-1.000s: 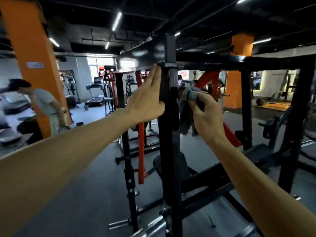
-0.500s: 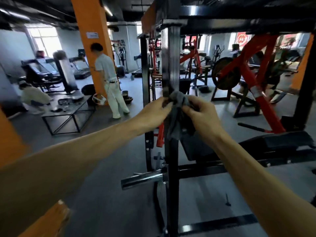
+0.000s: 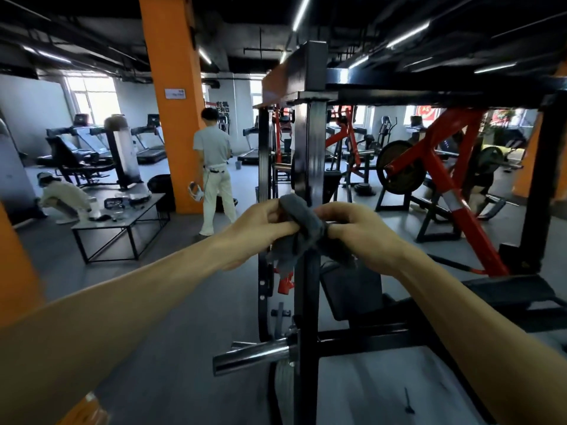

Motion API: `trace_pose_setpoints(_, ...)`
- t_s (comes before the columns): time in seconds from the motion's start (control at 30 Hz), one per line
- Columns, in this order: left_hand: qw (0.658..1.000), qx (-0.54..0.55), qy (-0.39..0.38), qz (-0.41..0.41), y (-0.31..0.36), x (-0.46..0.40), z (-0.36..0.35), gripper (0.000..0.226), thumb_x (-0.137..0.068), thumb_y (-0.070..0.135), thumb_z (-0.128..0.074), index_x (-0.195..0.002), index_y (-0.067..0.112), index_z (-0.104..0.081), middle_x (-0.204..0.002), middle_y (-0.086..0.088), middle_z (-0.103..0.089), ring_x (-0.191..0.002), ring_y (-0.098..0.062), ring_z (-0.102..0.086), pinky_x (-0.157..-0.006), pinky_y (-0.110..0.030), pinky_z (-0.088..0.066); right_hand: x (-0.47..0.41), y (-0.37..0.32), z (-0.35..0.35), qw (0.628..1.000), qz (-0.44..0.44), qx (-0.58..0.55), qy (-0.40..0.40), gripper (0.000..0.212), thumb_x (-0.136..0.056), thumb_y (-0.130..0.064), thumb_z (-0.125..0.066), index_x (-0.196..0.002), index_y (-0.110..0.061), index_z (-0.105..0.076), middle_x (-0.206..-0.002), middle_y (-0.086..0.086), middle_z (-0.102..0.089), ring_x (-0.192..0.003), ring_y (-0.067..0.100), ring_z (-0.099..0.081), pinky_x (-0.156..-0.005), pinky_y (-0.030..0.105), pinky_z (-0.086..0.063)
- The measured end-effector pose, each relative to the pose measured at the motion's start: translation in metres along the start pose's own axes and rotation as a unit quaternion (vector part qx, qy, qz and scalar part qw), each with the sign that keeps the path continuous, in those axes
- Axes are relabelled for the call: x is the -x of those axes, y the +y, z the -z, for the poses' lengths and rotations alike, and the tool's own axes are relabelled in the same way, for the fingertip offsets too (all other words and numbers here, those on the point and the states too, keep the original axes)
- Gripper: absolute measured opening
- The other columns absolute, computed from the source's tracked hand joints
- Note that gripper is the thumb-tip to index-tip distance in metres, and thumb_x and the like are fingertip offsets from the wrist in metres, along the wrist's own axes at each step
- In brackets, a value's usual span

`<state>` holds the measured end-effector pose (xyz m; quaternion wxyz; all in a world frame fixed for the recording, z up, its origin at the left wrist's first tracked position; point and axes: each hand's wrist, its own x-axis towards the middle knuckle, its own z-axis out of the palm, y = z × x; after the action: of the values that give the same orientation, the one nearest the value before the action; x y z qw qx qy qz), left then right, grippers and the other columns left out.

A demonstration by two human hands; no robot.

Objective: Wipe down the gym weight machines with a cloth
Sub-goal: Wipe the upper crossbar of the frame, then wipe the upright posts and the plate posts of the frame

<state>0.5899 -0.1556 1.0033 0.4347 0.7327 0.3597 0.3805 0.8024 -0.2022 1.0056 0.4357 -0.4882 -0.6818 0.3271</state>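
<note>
Grey floor, orange pillar, bright windows, ceiling strip lights.

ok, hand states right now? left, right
Left hand: closed, gripping the grey cloth at the black post.
Right hand: closed, gripping the same cloth.

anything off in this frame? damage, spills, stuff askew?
Nothing stands out. Both hands, left hand and right hand, grip the grey cloth in front of the black upright post. No visible spill or damage on the frame or the chrome peg.
</note>
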Motion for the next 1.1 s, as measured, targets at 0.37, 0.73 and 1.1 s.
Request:
trace_pose_setpoints(0.37, 0.969, -0.215, 0.117, 0.04, 0.042, -0.02, -0.04, 0.052, -0.072, 0.04, -0.091, -0.1, 0.016, -0.054, -0.088, 0.0, -0.069, -0.071, -0.004, -0.062, -0.054, -0.017, -0.044, -0.034, -0.011, 0.059, 0.998, 0.045, -0.041, -0.008, 0.019, -0.101, -0.014, -0.059, -0.099, -0.005, -0.075, -0.097, 0.014, -0.077, -0.097, 0.03, -0.074, -0.094, 0.051, -0.057)
trace_pose_setpoints(0.73, 0.994, 0.021, 0.068, 0.079, 0.063, -0.046, -0.15, 0.067, -0.081, 0.036, -0.085, -0.139, 0.021, -0.055, -0.13, 0.005, -0.068, -0.122, -0.012, -0.063, -0.107, -0.054, -0.046, -0.045, 0.004, 0.158, 0.965, 0.157, 0.005, -0.208, 0.022, -0.103, -0.021, -0.056, -0.117, -0.014, -0.072, -0.106, 0.007, -0.075, -0.099, 0.022, -0.072, -0.088, 0.038, -0.059)
trace_pose_setpoints(1.1, 0.97, 0.193, 0.145, 0.032, 0.078, -0.028, -0.18, 0.04, -0.088, 0.007, -0.075, -0.127, 0.002, -0.065, -0.125, -0.014, -0.071, -0.119, -0.03, -0.066, -0.102, -0.041, -0.052, -0.033, -0.023, 0.178, 0.961, 0.107, 0.162, -0.197, 0.059, -0.082, -0.07, -0.065, -0.077, -0.012, -0.075, -0.073, -0.002, -0.075, -0.067, 0.011, -0.072, -0.064, 0.025, -0.055)
